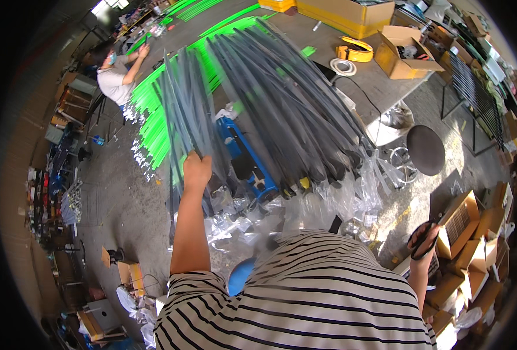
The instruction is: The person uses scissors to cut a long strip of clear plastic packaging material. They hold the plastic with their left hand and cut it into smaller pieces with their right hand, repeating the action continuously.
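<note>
Grey plastic-sleeved strips point(185, 99) are gripped in the closed fingers of the left hand point(196, 170), centre-left of frame, fanning upward. Right hand is out of view. Just right, a larger pile of dark sleeved strips point(287, 99) lies across the table point(381, 87), over green strips point(153, 116). Upper left, another person point(115, 73) works.

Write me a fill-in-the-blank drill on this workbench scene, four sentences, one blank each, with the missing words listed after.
1. The left hand grips a bundle of long grey strips wrapped in clear ____.
2. Beside them on the table lies a larger pile of dark strips, and farther back bright ____ strips.
3. A round ____ with a dark seat stands by the table.
4. The person wears a ____ shirt.

Missing words: plastic; green; stool; striped
</note>
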`<state>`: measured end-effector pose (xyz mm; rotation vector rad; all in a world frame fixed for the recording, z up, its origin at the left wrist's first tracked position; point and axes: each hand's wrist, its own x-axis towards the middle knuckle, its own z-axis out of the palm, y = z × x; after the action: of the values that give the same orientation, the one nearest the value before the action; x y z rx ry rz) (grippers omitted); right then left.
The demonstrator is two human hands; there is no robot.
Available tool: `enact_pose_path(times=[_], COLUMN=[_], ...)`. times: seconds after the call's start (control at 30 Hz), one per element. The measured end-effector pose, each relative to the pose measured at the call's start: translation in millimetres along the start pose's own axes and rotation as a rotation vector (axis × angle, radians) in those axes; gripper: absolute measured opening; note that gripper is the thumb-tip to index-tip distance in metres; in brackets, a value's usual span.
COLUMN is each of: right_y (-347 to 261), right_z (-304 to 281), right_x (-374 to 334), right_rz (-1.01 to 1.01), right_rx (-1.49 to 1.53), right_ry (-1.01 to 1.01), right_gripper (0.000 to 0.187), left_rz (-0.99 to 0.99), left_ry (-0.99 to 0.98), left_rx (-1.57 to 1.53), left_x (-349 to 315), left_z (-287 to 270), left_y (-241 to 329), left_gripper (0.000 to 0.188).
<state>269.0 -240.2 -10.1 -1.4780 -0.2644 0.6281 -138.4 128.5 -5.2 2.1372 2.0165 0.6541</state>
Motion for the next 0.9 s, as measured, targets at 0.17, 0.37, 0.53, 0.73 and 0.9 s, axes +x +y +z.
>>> enact_pose_path(times=[0.17, 0.37, 0.53, 0.73, 0.9], right_y=[-13, -7, -4, -1, 3], right_z=[21, 9, -5, -40, -50], right_x=[2, -16, -36, -67, -89], right_rz=[-0.040, -0.015, -0.004, -0.005, 0.028], right_rx=[-0.050, -0.071, 0.000, 0.074, 0.090], right_ry=[-0.043, 0.112, 0.202, 0.364, 0.440], right_gripper=[0.049, 0.053, 0.051, 0.052, 0.051], left_rz=[0.011, 0.359, 0.429, -0.423, -0.525], left_ry=[-0.147, 0.241, -0.485, -0.950, -1.023], left_rx=[0.191, -0.144, -0.422, -0.735, -0.982], left_x=[-8, 12, -11, -19, -7], left_z=[8, -20, 91, 209, 243], left_y=[16, 107, 224, 253, 240], left_gripper=[0.034, 0.025, 0.032, 0.041, 0.020])
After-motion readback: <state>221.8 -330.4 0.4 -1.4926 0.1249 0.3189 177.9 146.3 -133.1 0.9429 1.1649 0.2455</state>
